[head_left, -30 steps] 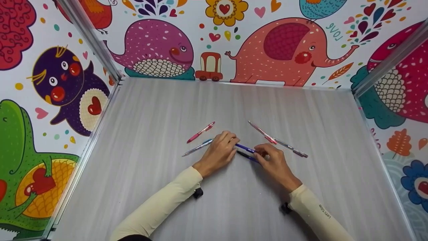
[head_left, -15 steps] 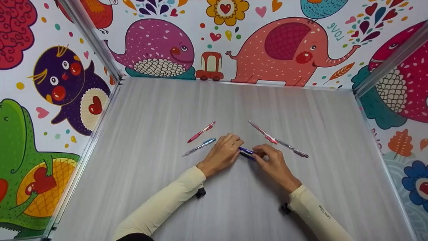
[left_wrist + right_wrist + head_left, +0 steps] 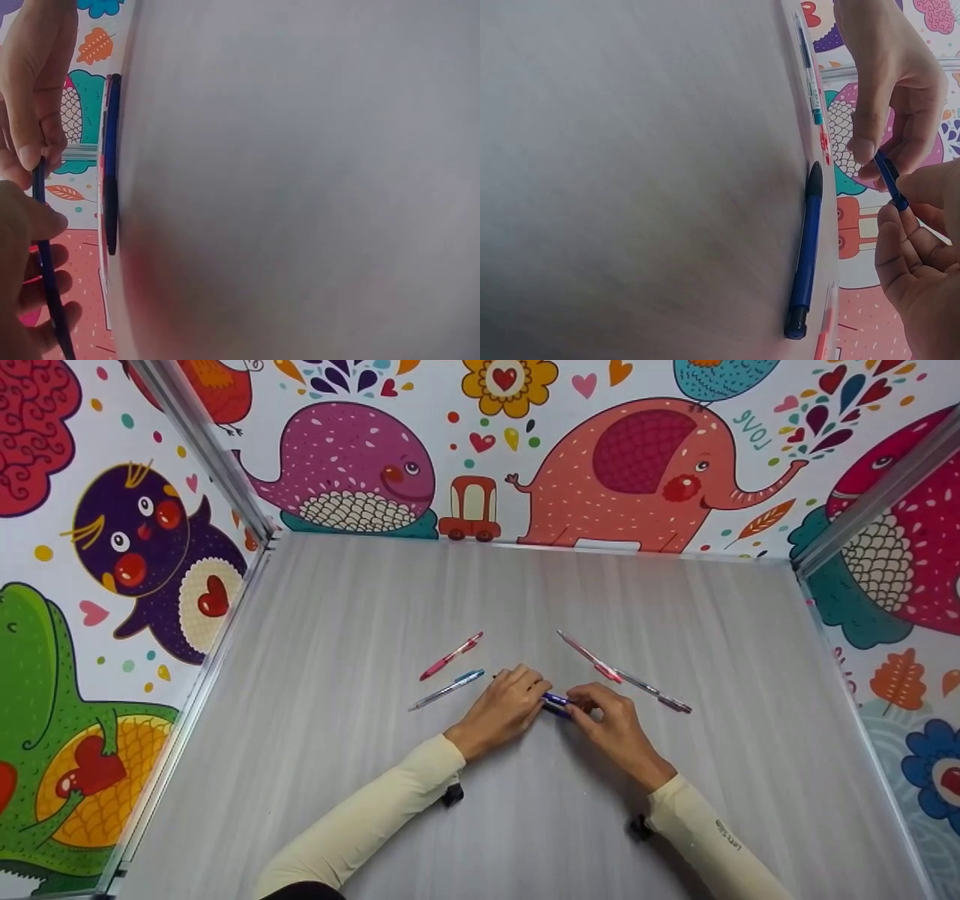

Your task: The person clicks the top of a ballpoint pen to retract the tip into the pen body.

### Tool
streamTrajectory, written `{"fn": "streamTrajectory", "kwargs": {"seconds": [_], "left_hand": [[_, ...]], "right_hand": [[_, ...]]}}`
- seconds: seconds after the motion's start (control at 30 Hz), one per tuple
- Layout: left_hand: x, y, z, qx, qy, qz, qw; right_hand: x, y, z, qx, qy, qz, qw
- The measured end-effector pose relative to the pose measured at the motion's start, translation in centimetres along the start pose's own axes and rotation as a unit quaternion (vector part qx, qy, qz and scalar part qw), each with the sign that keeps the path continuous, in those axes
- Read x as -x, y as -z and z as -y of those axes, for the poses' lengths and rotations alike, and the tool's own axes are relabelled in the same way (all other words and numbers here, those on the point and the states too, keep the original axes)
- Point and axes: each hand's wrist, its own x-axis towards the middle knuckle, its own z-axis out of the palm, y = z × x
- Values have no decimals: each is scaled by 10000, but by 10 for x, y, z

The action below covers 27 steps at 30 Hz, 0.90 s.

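Observation:
A slim blue pen (image 3: 556, 699) is held just above the table between both hands. My left hand (image 3: 504, 705) grips it along its length, thumb on one side and fingers on the other, as the left wrist view shows. At the pen's other end, the thumb and fingertips of my right hand (image 3: 613, 721) pinch it. In the head view the left hand covers much of the pen. Below it a second blue pen (image 3: 804, 255) with a black grip lies on the table, touched by neither hand as far as the right wrist view shows.
On the grey table (image 3: 375, 600) lie a pink pen (image 3: 451, 656) and a light-blue clear pen (image 3: 447, 690) at the left. Another red-pink pen (image 3: 589, 656) and a dark clear pen (image 3: 652, 692) lie end to end at the right. Cartoon-printed walls (image 3: 480, 442) enclose the table.
My left hand has slid along the held pen toward my right hand, so less of the pen shows between them. The light-blue pen's end has come into sight. My right hand has hardly moved.

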Motion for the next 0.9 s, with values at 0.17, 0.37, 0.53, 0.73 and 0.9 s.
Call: {"fn": "streamTrajectory", "kwargs": {"seconds": [0.17,0.37,0.53,0.73,0.9], "left_hand": [[1,0,0,34,52,17,10000],[3,0,0,-8,-4,-132,9999],[3,1,0,-1,-18,-186,9998],[4,0,0,11,-33,-132,9999],[4,-1,1,33,-79,-138,9999]], "right_hand": [[0,0,-1,-28,31,-12,10000],[0,-1,-3,-13,156,-135,9998],[0,-2,-5,-24,136,-181,9997],[1,-3,-6,19,73,-179,9998],[1,-3,-7,17,75,-187,9998]]}}
